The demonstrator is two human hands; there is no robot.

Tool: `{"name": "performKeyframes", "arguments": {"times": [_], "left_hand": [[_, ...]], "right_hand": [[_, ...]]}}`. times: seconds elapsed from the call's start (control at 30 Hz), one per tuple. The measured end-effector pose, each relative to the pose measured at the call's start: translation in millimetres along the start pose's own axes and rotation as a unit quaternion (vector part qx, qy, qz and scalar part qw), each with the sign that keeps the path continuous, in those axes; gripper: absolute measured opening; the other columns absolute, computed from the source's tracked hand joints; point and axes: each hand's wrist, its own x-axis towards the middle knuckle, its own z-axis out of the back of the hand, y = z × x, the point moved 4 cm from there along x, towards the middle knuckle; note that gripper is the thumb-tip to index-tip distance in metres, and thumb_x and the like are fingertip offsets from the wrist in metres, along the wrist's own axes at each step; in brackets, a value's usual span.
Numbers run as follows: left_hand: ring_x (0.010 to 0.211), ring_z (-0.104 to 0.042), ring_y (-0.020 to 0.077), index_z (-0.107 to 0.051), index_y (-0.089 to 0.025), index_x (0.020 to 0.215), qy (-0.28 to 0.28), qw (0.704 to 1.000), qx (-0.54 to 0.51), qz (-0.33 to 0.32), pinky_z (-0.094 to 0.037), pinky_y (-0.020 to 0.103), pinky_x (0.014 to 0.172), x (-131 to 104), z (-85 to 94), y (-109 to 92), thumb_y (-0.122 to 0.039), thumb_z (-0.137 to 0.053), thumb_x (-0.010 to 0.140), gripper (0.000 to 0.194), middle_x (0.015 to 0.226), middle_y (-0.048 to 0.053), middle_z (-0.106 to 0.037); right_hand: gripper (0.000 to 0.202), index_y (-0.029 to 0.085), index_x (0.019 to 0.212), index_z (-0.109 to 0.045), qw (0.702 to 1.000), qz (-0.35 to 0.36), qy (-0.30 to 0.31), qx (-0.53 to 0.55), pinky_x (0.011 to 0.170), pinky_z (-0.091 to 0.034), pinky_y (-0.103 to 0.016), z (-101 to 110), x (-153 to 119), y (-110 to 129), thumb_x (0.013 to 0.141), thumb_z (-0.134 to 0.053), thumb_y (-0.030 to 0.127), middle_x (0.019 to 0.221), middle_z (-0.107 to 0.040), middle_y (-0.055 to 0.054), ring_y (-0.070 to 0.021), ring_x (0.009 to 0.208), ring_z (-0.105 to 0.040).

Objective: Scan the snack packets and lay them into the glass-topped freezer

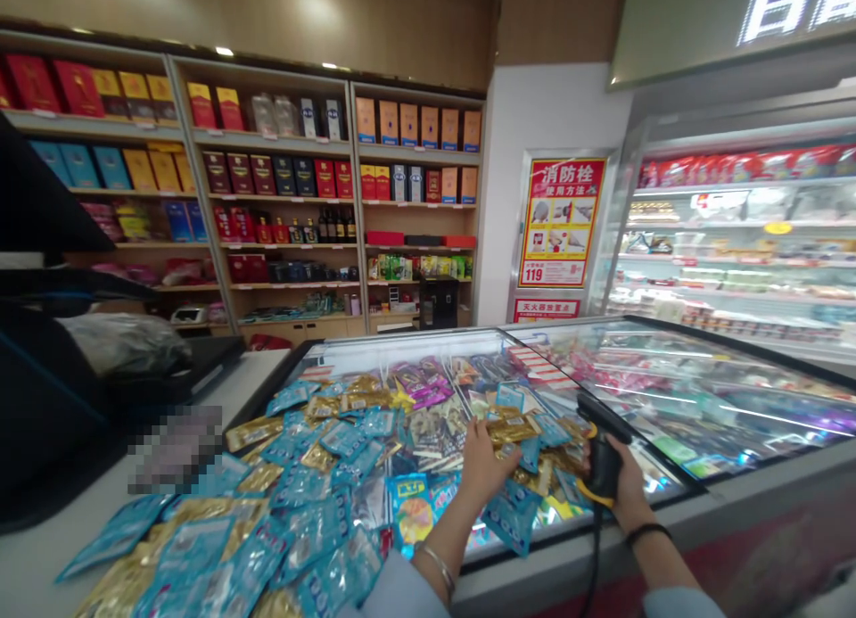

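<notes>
My left hand (pixel 482 465) is at a gold foil snack packet (pixel 514 428), its fingers at the packet's left end and its thumb along the near side. My right hand (pixel 623 486) grips a black and yellow barcode scanner (pixel 605 465), whose cord hangs down in front of the freezer. The scanner's head is just right of a small heap of gold and blue packets on the glass. One blue packet (pixel 514 515) lies below my left hand at the glass edge. A bigger pile of blue packets (pixel 311 531) and gold ones spreads out to the left.
Under the packets is a glass-topped chest freezer (pixel 769 395) with bagged goods inside. At left stand a counter (pixel 40 569) and dark checkout equipment (pixel 46 404). Shelves of boxes (pixel 327 177) line the back wall; a lit display fridge (pixel 736 243) stands at right.
</notes>
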Motion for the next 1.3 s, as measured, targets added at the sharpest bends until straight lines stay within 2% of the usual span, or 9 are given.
{"name": "performKeyframes", "arguments": {"times": [0.13,0.27,0.43,0.6,0.7,0.8,0.97,1.13,1.3], "left_hand": [[0.145,-0.021,0.0301,-0.043,-0.014,0.135,-0.045,0.999,0.005,0.013,-0.018,0.038,0.118,5,12.9,0,-0.052,-0.064,0.072,0.077,0.155,0.02,-0.023],[0.145,-0.023,0.0292,-0.049,-0.014,0.127,-0.123,0.992,-0.021,-0.005,-0.019,0.04,0.118,14,50.7,-11,-0.05,-0.059,0.078,0.061,0.153,0.02,-0.028],[0.143,-0.027,0.0262,-0.053,-0.018,0.117,-0.221,0.969,-0.062,-0.088,-0.022,0.04,0.117,14,134.7,-37,-0.043,-0.059,0.081,0.045,0.149,0.018,-0.033],[0.139,-0.034,0.0229,-0.055,-0.018,0.109,-0.327,0.931,-0.056,-0.149,-0.023,0.038,0.116,-7,235.9,-38,-0.038,-0.058,0.084,0.033,0.14,0.018,-0.043],[0.136,-0.038,0.0225,-0.056,-0.018,0.105,-0.378,0.913,-0.028,-0.15,-0.025,0.038,0.115,-26,290.9,-16,-0.036,-0.058,0.084,0.028,0.134,0.016,-0.049],[0.131,-0.043,0.0221,-0.057,-0.018,0.102,-0.422,0.899,0.016,-0.118,-0.029,0.038,0.113,-47,340.3,24,-0.031,-0.058,0.081,0.024,0.129,0.014,-0.052],[0.11,-0.059,0.0238,-0.059,-0.019,0.099,-0.403,0.906,0.119,0.046,-0.042,0.037,0.099,-85,404.7,108,-0.033,-0.055,0.081,0.024,0.11,0.01,-0.064],[0.096,-0.065,0.0276,-0.061,-0.02,0.082,-0.277,0.901,0.252,0.218,-0.047,0.034,0.085,-120,441.8,174,-0.035,-0.072,0.063,0.026,0.093,0.01,-0.069],[0.095,-0.064,0.034,-0.053,-0.021,0.056,-0.165,0.884,0.322,0.297,-0.049,0.039,0.083,-128,444.9,206,-0.03,-0.085,0.038,0.038,0.073,0.008,-0.066]], "right_hand": [[0.03,0.02,0.075,-0.062,0.999,-0.031,0.025,0.027,0.034,-0.043,-0.023,-1,-5,2,0.058,-0.07,0.043,0.053,-0.057,0.0,-0.0138,0.038,-0.051],[0.03,0.021,0.076,-0.062,0.999,-0.022,0.017,0.019,0.033,-0.042,-0.025,-2,-12,12,0.059,-0.068,0.044,0.054,-0.056,0.0,-0.0141,0.039,-0.051],[0.031,0.022,0.079,-0.063,1.0,0.002,0.015,0.001,0.034,-0.042,-0.028,-25,-18,33,0.059,-0.066,0.046,0.056,-0.056,-0.001,-0.0157,0.04,-0.051],[0.033,0.02,0.081,-0.063,0.994,0.024,0.105,-0.013,0.036,-0.04,-0.026,-101,-29,37,0.062,-0.065,0.047,0.056,-0.055,-0.001,-0.0143,0.041,-0.05],[0.034,0.02,0.082,-0.062,0.984,0.015,0.178,-0.02,0.036,-0.039,-0.025,-158,-44,21,0.066,-0.063,0.049,0.056,-0.055,0.0,-0.0136,0.041,-0.05],[0.032,0.02,0.083,-0.061,0.971,-0.019,0.239,-0.021,0.035,-0.039,-0.024,-213,-63,-8,0.069,-0.063,0.05,0.057,-0.056,0.0,-0.0129,0.04,-0.05],[0.031,0.019,0.08,-0.063,0.94,-0.093,0.328,-0.023,0.034,-0.039,-0.025,-286,-102,-71,0.072,-0.062,0.049,0.055,-0.059,-0.001,-0.0134,0.038,-0.05],[0.034,0.016,0.074,-0.063,0.911,-0.154,0.379,-0.052,0.034,-0.04,-0.024,-330,-142,-134,0.072,-0.064,0.05,0.051,-0.061,-0.002,-0.0134,0.036,-0.052],[0.039,0.015,0.065,-0.061,0.883,-0.169,0.427,-0.091,0.033,-0.039,-0.022,-347,-158,-172,0.072,-0.065,0.053,0.05,-0.061,-0.003,-0.0124,0.034,-0.052]]}}
